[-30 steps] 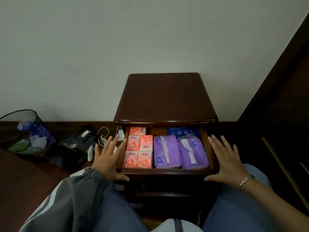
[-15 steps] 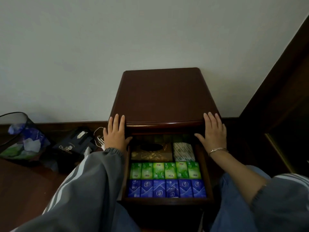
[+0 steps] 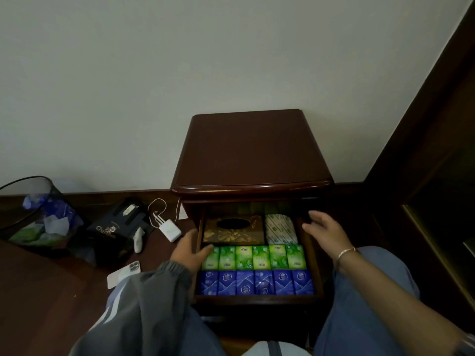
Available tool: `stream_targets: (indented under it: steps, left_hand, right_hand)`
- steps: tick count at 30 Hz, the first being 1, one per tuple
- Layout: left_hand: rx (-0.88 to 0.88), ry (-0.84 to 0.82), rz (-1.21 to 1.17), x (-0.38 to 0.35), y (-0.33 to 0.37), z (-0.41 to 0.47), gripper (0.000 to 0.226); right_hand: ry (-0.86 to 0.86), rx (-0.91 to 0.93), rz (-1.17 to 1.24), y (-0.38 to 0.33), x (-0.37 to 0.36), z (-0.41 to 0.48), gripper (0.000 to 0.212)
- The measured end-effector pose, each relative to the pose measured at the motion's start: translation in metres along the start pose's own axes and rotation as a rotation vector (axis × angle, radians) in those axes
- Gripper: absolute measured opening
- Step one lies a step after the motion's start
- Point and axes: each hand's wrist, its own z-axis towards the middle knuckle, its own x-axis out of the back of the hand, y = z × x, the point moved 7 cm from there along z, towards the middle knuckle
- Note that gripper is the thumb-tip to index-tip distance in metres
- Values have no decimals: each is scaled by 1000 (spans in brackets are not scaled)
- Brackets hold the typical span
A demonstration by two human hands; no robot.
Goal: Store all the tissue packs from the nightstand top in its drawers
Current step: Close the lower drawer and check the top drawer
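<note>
The dark wooden nightstand has a bare top, and its upper drawer front sits flush. The lower drawer stands pulled out. Inside lie a row of blue tissue packs at the front, a row of green tissue packs behind it, then a gold tissue box and a white-green pack. My left hand hovers over the drawer's left wall, fingers loosely apart, holding nothing. My right hand hovers over the right wall, fingers spread, empty.
On the floor to the left are a mesh waste bin, a black box, a white charger with cable and a phone. A dark wooden bed frame rises on the right. My knees flank the drawer.
One second ago the upper drawer with pink and purple packs was open; both hands pushed it shut. The hands have since dropped from its front to the sides of the open lower drawer.
</note>
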Motion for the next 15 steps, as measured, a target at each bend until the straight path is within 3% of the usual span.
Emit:
stream_targets:
  steps: [2,4,6,11,15]
  left_hand:
    - [224,-215,-201,-30,-26,-28,51]
    - [466,-401,-434,-54,-41,-58,46]
    - [652,-520,-626,-69,-50,-78,55]
    - [937,-549,-954,-88,-54,-102,84]
    - [962,-473,-1014,-82,-52,-94,94]
  right_hand:
    - [-116,-310,229,41,-17,-31,23]
    - [-238,-608,383,77,-38,-66,24]
    - [-321,-822,436,101,-52,-88,35]
    - [-418,-1125,595,123,-63,-101,79]
    - [-359,-1151,681,129,-69,-98,83]
